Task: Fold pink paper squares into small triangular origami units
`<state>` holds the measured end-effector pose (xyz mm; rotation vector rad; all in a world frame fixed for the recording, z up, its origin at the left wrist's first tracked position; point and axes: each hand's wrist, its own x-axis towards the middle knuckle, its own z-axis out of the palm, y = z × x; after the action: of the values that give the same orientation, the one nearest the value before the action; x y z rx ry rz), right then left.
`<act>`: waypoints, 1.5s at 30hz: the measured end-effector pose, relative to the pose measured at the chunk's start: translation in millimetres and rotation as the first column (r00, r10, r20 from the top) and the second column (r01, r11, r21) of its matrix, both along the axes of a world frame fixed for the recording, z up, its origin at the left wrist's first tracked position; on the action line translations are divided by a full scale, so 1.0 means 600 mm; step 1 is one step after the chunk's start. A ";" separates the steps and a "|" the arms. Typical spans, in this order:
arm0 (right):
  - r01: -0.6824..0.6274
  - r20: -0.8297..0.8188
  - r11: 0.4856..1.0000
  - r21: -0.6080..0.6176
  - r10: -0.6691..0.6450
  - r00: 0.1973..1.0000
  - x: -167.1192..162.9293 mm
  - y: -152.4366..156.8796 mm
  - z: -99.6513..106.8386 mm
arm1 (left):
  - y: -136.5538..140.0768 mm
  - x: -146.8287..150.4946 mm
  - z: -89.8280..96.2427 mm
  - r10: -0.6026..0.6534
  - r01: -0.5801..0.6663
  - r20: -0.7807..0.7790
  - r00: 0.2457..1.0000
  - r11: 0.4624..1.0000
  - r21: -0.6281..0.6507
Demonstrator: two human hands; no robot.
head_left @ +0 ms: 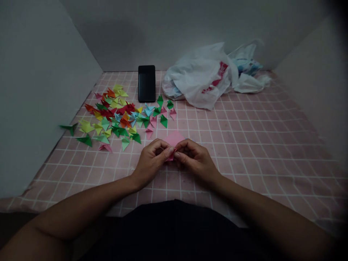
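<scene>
Both hands meet over the tablecloth near the middle of the view. Between their thumbs and fingertips is a small piece of pink paper (170,158), pinched from both sides. My left hand (153,159) is closed on its left part. My right hand (197,157) grips the right part with thumb and forefinger. Just beyond the fingertips shows a flat pink paper sheet (174,136); whether it joins the held piece is hidden by the fingers. The closest folded shape is a small pink paper figure (149,132) ahead of my left hand.
Many-coloured folded paper figures (116,116) lie spread on the left of the pink checked tablecloth (258,145). A black phone (146,83) lies behind them. A white plastic bag (201,76) and a clear bag (248,67) rest by the back wall (176,29).
</scene>
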<state>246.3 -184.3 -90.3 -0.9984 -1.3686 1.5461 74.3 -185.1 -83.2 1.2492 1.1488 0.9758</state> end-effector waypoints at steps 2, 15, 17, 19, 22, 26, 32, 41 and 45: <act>0.000 -0.006 1.000 0.000 0.000 1.000 -0.001 -0.001 -0.002 | 0.000 0.000 0.000 0.001 0.000 -0.025 1.000 1.000 0.023; 0.016 0.141 0.967 0.253 -0.053 0.989 -0.001 -0.006 -0.002 | -0.005 -0.002 -0.003 0.036 0.034 -0.216 0.976 0.950 0.310; 0.037 0.153 0.954 0.299 -0.086 0.984 -0.001 -0.008 -0.003 | -0.005 -0.002 -0.003 0.039 0.036 -0.225 0.974 0.947 0.320; 0.047 0.166 0.936 0.349 -0.112 0.980 0.001 -0.008 -0.004 | -0.004 -0.001 -0.002 0.041 0.031 -0.223 0.974 0.951 0.309; 0.015 0.213 0.896 0.443 -0.121 0.969 0.004 -0.006 -0.005 | -0.003 -0.001 -0.003 0.035 0.029 -0.213 0.977 0.957 0.290; 0.027 0.237 0.928 0.372 -0.123 0.964 0.007 -0.003 -0.004 | -0.003 -0.002 -0.007 0.045 0.017 -0.201 0.979 0.955 0.295; 0.116 0.147 0.965 0.234 -0.153 0.977 0.007 -0.002 -0.002 | -0.001 -0.001 -0.007 0.037 0.079 -0.256 0.966 0.899 0.430; 0.154 0.057 0.967 0.205 -0.168 0.984 0.002 -0.006 0.001 | 0.008 -0.006 -0.004 0.124 0.080 -0.311 0.942 0.819 0.568; 0.119 0.036 0.981 0.155 -0.126 0.991 0.001 -0.006 -0.005 | 0.010 -0.009 -0.007 0.158 0.056 -0.308 0.938 0.808 0.586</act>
<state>247.2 -188.1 -93.6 -1.0082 -1.4072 1.3151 69.0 -179.0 -87.1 1.9631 1.1875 1.2455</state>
